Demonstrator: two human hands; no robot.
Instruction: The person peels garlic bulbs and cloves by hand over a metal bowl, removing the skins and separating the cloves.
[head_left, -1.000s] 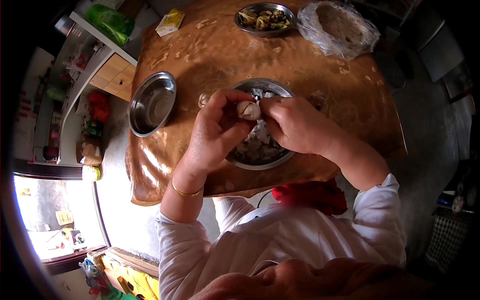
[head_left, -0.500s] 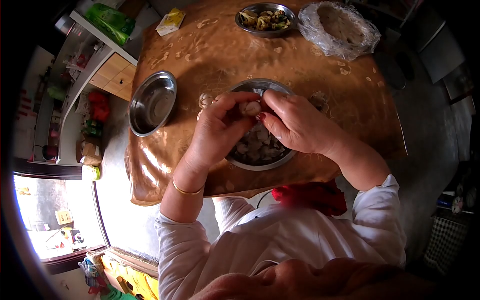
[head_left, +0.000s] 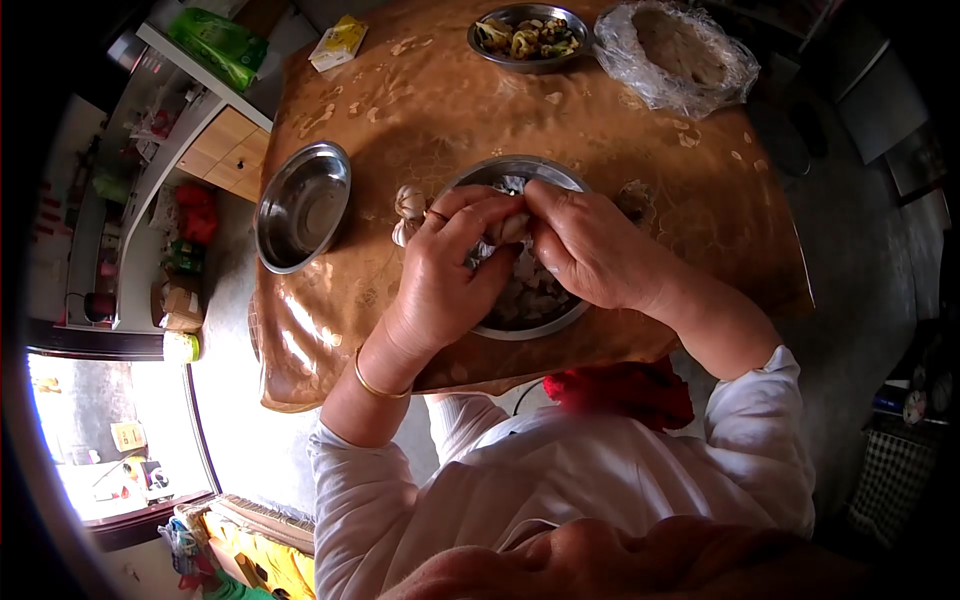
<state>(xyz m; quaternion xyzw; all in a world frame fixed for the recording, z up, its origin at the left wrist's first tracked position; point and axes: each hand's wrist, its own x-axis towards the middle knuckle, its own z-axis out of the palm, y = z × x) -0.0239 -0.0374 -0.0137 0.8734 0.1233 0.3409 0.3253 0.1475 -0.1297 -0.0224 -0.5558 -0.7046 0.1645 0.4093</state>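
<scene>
My left hand [head_left: 450, 255] and my right hand [head_left: 590, 240] meet over a metal bowl [head_left: 535, 328]. Between their fingertips is a garlic bulb [head_left: 510, 230], mostly covered by the fingers; both hands are closed on it. Pale garlic skins [head_left: 530, 290] lie inside the bowl underneath. Just left of my left hand, several whole garlic bulbs [head_left: 410, 203] rest on the tablecloth.
An oval-looking metal bowl [head_left: 272, 245] stands at the table's left edge. At the far side are a bowl of cooked food [head_left: 530, 42] and a plastic-wrapped round item [head_left: 680, 55]. A yellow-and-white packet [head_left: 338, 45] lies far left on the brown tablecloth [head_left: 400, 110].
My left hand has shifted slightly right and its fingers have turned further over the garlic, which is now more hidden. The garlic stays above the bowl.
</scene>
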